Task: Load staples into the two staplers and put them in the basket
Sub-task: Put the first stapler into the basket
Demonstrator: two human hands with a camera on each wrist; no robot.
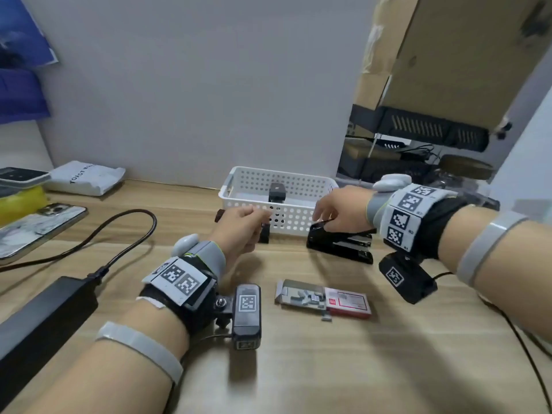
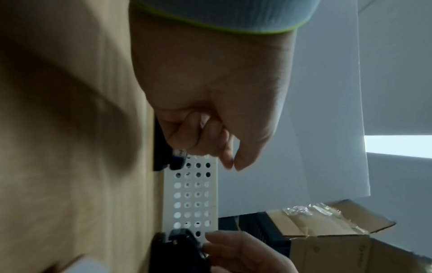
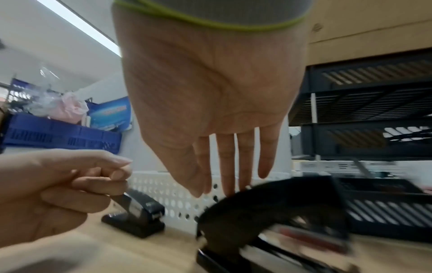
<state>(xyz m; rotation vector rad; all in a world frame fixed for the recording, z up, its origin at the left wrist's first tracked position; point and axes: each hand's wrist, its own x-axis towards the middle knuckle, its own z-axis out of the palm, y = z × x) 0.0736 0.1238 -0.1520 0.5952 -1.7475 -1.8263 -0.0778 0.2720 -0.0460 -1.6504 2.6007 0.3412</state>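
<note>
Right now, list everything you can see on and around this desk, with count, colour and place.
small stapler: one, black, before the basket's left end
large stapler: one, black, before the basket's right end
basket: one, white, back of the desk
dark object: one, black, inside the basket, cannot identify
staple box: one, red, open, middle of the desk
phone: one, pale, far left
cabled block: one, black, near left
cardboard box: one, brown, upper right
left grip: one, curled on the small stapler's raised top
right grip: one, straight fingers touching the large stapler
</note>
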